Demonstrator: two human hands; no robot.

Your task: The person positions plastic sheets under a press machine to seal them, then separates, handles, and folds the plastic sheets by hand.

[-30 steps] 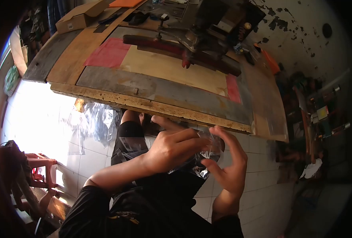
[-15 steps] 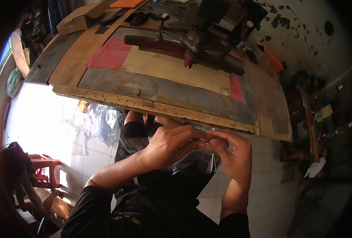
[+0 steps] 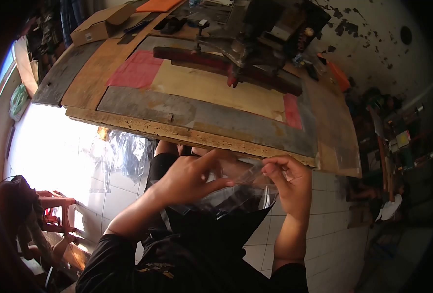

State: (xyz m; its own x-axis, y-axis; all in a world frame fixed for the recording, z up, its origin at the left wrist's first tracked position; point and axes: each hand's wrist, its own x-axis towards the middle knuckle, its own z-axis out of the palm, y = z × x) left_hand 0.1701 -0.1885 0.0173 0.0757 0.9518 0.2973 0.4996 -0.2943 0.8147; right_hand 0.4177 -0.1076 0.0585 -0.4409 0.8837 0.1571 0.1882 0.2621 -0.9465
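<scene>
Clear plastic film (image 3: 248,177) stretches between my two hands, and its lower part hangs over my lap. I cannot tell whether it is a single sheet or a bag. My left hand (image 3: 189,178) grips the film at its left side, thumb below and fingers above; the fingertips are partly hidden and blurred. At the other end my right hand (image 3: 290,183) pinches the film's edge between thumb and fingers, the remaining fingers curled. Both hands are just in front of the worktable's worn front edge (image 3: 192,133).
A clamp-like metal device with a dark red bar (image 3: 197,56) stands on the table over a yellow panel (image 3: 216,88) with pink ends. An open cardboard box (image 3: 101,24) lies at the back left. Clear plastic (image 3: 131,151) hangs or lies below. A red stool (image 3: 55,210) and another person are at left.
My hands, close together before, have moved apart, the left one going leftward. The film between them is now spread out. The view has shifted slightly.
</scene>
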